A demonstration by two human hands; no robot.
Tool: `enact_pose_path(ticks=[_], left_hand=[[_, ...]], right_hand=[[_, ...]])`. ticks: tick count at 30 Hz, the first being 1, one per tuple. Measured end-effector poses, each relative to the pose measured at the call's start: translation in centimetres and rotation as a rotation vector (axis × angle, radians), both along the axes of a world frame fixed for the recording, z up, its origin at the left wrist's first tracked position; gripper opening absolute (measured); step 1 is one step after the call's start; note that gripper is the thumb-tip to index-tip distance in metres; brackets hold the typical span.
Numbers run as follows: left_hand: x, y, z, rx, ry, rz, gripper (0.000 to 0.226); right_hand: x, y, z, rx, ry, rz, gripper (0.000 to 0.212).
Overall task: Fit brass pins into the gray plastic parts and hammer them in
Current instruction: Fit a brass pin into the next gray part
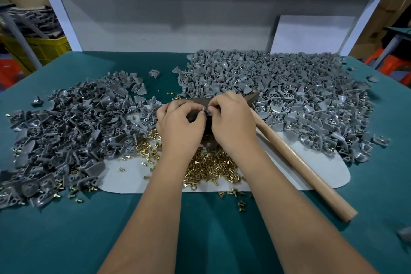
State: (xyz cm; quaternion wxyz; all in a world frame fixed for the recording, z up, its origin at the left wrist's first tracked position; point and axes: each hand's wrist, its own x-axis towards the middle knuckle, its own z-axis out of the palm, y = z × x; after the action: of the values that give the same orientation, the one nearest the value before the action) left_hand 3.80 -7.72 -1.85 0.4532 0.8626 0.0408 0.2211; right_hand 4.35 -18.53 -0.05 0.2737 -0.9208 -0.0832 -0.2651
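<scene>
Near the table (66,240) edge lie loose brass pins (211,165) on a white mat (311,176). Above them, the left hand (178,124) and right hand (231,124) meet, curled fingertips pinching a small gray part (205,111). The hammer (298,160) lies just right. Gray parts (278,87) are heaped beyond.

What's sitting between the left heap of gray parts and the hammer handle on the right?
In the head view, the pile of brass pins on the pale mat, with both forearms crossing it.

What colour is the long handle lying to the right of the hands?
Light tan wood; the hammer handle shows plainly in the head view.
</scene>
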Motion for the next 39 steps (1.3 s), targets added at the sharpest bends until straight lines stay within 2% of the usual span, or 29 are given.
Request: enact_pose_path(ticks=[4,8,12,17,21,26,32,39], left_hand=[[0.1,0.1,-0.1,0.021,-0.001,0.001,0.014],[0.1,0.1,-0.2,0.027,0.000,0.007,0.015],[0.3,0.2,-0.2,0.038,-0.020,0.015,0.016],[0.3,0.2,-0.3,0.048,-0.029,0.007,0.017],[0.4,0.3,-0.4,0.024,-0.020,-0.003,0.014],[0.3,0.4,-0.4,-0.016,-0.010,-0.013,0.013],[0.3,0.3,-0.3,-0.019,-0.004,-0.007,0.014],[0.2,0.3,-0.2,-0.030,0.004,-0.010,0.013]], right_hand=[[0.4,-0.1,0.9,-0.268,-0.012,0.020,0.008],[0.8,0.0,1.8,-0.281,0.075,-0.010,0.007],[0.4,0.7,1.6,-0.287,0.058,-0.071,0.009],[0.4,0.7,0.7,-0.161,0.062,-0.068,0.009],[0.5,-0.1,0.2,0.048,0.143,0.019,0.012],[0.5,-1.4,0.7,0.423,0.271,0.087,0.021],[0.6,-0.6,0.4,0.310,0.210,0.061,0.008],[0.4,0.3,-0.2,0.194,0.085,-0.012,0.010]])
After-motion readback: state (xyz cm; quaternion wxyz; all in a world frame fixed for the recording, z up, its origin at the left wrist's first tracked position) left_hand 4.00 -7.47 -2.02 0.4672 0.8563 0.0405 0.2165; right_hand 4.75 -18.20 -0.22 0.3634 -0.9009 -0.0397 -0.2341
